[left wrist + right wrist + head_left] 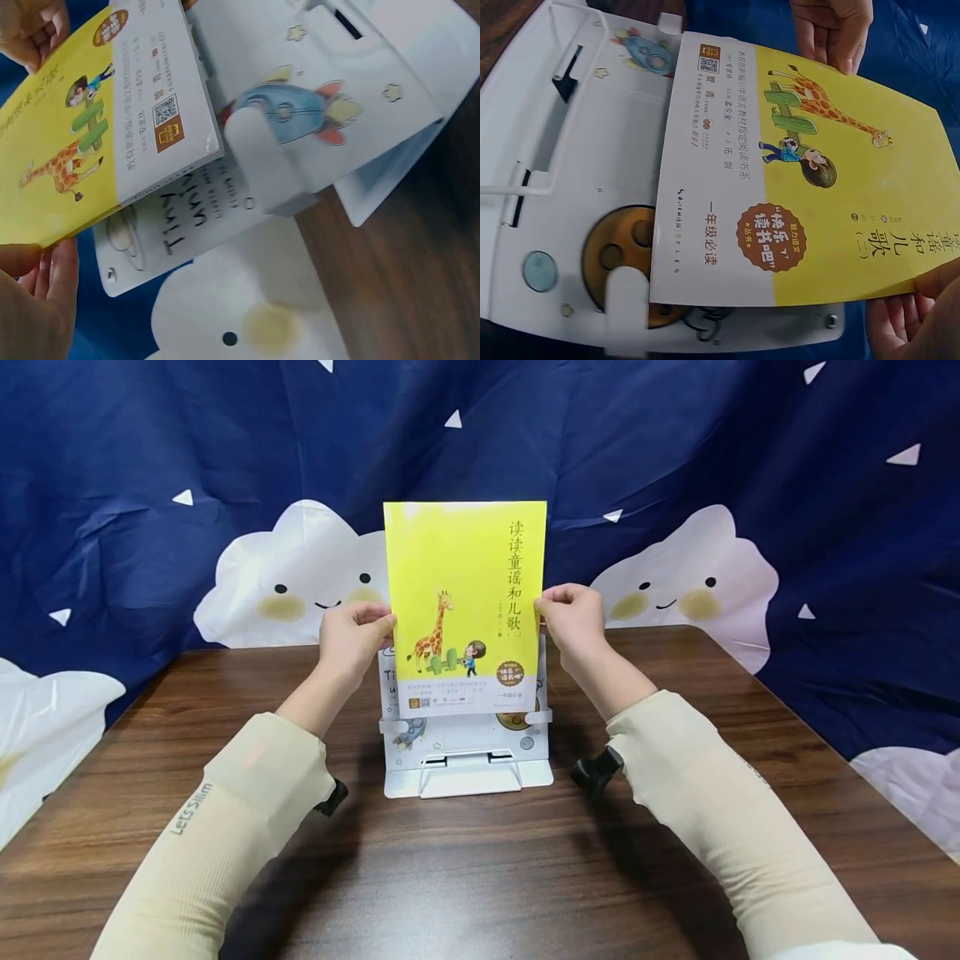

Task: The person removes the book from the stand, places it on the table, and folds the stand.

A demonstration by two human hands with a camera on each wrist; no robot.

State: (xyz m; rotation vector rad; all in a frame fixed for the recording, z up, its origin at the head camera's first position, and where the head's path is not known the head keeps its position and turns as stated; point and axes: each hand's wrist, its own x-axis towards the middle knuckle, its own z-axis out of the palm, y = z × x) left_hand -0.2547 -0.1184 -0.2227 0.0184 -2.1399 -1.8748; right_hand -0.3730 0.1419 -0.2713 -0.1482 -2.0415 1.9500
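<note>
A yellow children's book [465, 560] with a giraffe, a small figure and a white band along its bottom is held upright between both hands. My left hand [352, 635] pinches its left edge between thumb and fingers, while my right hand [576, 618] pinches the right edge. Behind the book's lower part stands a white book stand [397, 781] printed with planets and a rocket [281, 112]. The book's lower edge is close to the stand's two white side clips [262, 161] [626, 311]. The book hides most of the stand's upper board.
The stand rests on a dark brown wooden table [480, 877]. Beyond the table hangs a navy blue cloth [225, 435] with white triangles and smiling clouds. A white wire support [471, 795] juts out at the stand's front. Black wrist straps [596, 770] show below both sleeves.
</note>
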